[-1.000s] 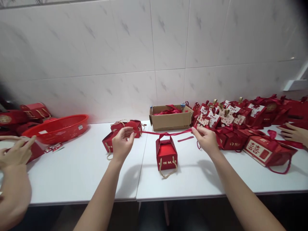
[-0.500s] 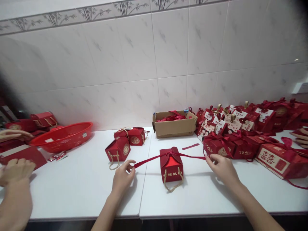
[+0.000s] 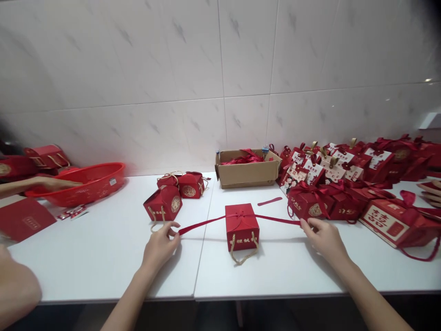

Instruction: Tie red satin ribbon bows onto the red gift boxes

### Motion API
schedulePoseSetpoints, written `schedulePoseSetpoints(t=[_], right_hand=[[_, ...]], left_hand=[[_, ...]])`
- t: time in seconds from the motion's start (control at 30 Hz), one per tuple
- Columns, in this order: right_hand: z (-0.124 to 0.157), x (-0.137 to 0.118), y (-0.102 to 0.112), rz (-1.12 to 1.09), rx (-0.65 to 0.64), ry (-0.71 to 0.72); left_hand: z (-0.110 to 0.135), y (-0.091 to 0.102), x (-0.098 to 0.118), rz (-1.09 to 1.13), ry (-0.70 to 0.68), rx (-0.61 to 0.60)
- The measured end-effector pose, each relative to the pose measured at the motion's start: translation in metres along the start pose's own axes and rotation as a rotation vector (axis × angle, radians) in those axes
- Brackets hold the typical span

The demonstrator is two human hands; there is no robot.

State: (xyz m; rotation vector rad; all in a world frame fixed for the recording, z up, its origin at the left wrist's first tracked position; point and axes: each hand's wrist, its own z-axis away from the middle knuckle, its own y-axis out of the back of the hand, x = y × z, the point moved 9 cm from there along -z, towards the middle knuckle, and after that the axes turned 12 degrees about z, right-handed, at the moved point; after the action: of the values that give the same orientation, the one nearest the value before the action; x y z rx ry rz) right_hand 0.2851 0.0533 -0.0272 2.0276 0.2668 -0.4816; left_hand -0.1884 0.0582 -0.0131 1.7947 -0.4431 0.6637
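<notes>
Along a white tiled wall (image 3: 172,69), on the white table (image 3: 103,257), we are pinching a red ribbon (image 3: 203,224) at both ends: our left hand (image 3: 158,246) is closing on one end, our right hand (image 3: 324,239) on the other. The ribbon is crossing the top of the small red box (image 3: 242,225) standing between them. An equal, level pull from both sides, we judge, is what suits a centred knot.

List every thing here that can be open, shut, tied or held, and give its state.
Gift box: upright, top flaps closed, ribbon knotted on top.
Ribbon: stretched out to both sides, ends pinched.
Left hand: pinching the ribbon's left end.
Right hand: pinching its right end.
Cardboard box: open, red ribbons inside.
Red basket: open-topped, another person's hand at its rim.
</notes>
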Motion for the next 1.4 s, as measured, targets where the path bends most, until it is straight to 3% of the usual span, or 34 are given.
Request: schedulePoseSetpoints(t=[0.23,0.5,0.63,0.73,0.8,0.9,0.97,1.0,1.1,1.17,1.27,1.4], right_hand=[[0.001,0.011,0.008,-0.145,0.042,-0.11],[-0.004,0.01,0.025,-0.156,0.025,-0.155],[-0.001,0.013,0.023,-0.159,0.007,-0.172],[0.0,0.013,0.019,-0.141,0.02,-0.125],[-0.001,0.009,0.01,-0.157,-0.068,-0.042],[0.002,0.0,-0.013,-0.169,-0.423,0.085],[0.004,-0.011,-0.015,-0.149,-0.602,0.144],[0.002,-0.021,-0.01,-0.154,-0.628,0.175],[-0.014,-0.069,0.011,-0.234,-0.544,0.3],[-0.026,-0.104,0.011,-0.28,-0.531,0.361],[-0.033,-0.139,-0.02,-0.321,-0.742,0.392],[-0.027,-0.144,-0.061,-0.444,-1.055,0.439]], left_hand=[[-0.001,0.016,0.007,-0.071,0.025,0.118],[-0.005,0.028,0.016,-0.181,-0.001,0.219],[-0.006,0.025,0.015,-0.187,0.0,0.211],[-0.006,0.016,0.005,-0.105,0.036,0.115],[-0.003,0.009,-0.003,0.0,0.061,0.017],[0.005,0.012,0.0,0.088,0.036,-0.003],[0.01,0.019,0.021,0.121,-0.058,0.04],[0.012,0.02,0.038,0.158,-0.124,0.038],[0.01,0.011,0.095,0.274,-0.253,-0.062],[0.005,-0.006,0.141,0.348,-0.368,-0.205],[-0.001,-0.038,0.191,0.327,-0.5,-0.424],[-0.006,-0.078,0.209,0.277,-0.528,-0.699]])
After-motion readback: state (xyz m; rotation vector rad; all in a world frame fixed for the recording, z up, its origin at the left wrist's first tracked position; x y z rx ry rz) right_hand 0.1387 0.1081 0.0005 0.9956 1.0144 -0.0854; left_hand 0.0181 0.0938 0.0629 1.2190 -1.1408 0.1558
